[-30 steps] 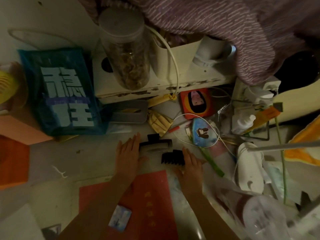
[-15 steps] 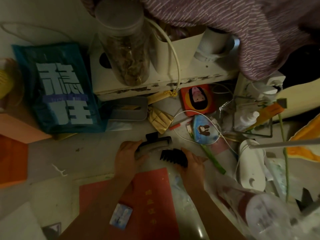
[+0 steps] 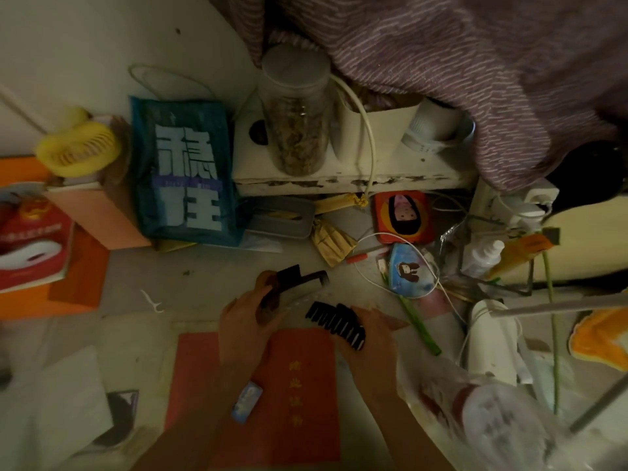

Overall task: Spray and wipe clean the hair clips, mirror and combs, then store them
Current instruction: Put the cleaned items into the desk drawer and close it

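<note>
- Bench (image 3: 112, 287), pale and scuffed, carries clutter along its far edge, while a bare patch near the middle is where the person works.
- Blanket (image 3: 458, 79), purple and ribbed, drapes over the far right corner.
- Blue bag (image 3: 183, 175) with white lettering lies flat toward the far left.
- Red booklet (image 3: 299, 362), smooth-covered, lies at the near edge beneath both forearms.
- Left hand (image 3: 243, 324) has its fingers curled round a dark rectangular claw clip (image 3: 292, 278), lifted above the bench, likely to bring it up for cleaning.
- Right hand (image 3: 370, 334) grips a black toothed claw clip (image 3: 334, 322) from its right side, teeth pointing left, held just above the booklet's far edge.
- No spray bottle or cloth is in either hand, so wiping looks not yet begun.
</note>
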The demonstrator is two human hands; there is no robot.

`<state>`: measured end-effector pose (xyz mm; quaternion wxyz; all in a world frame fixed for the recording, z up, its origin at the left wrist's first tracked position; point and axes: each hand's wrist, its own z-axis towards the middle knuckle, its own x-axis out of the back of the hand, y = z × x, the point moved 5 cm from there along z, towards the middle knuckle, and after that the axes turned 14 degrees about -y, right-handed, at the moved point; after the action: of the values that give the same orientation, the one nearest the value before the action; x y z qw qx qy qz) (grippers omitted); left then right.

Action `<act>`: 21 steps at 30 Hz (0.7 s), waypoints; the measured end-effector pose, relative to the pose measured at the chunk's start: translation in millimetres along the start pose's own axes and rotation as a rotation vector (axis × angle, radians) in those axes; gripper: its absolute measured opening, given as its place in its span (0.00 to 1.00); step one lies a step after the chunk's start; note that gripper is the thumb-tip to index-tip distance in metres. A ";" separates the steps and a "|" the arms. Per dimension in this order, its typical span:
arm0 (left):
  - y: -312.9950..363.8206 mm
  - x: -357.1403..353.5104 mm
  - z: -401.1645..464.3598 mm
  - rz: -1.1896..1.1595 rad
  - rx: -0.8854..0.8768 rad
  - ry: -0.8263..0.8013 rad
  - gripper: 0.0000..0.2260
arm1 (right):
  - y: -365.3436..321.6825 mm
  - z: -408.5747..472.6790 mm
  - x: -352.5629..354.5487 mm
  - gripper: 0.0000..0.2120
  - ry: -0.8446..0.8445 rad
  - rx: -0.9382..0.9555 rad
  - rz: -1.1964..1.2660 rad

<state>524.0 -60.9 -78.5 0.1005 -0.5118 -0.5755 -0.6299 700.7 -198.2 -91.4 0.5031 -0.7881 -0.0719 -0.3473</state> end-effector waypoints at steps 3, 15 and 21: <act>5.4 14.6 -22.8 -0.036 0.053 0.061 0.27 | -13.7 -6.6 -0.1 0.25 -0.019 0.037 -0.011; -16.7 74.4 -132.3 -0.204 0.325 0.422 0.14 | -77.1 -38.9 -39.1 0.22 -0.384 0.166 0.004; -49.5 111.7 -211.1 -0.197 0.395 0.605 0.19 | -141.6 -74.7 -83.2 0.04 -0.531 0.315 -0.076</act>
<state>325.9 -168.3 15.0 0.3019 -0.2151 -0.6768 -0.6360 537.4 -173.1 -18.8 0.5694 -0.7602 -0.2833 -0.1327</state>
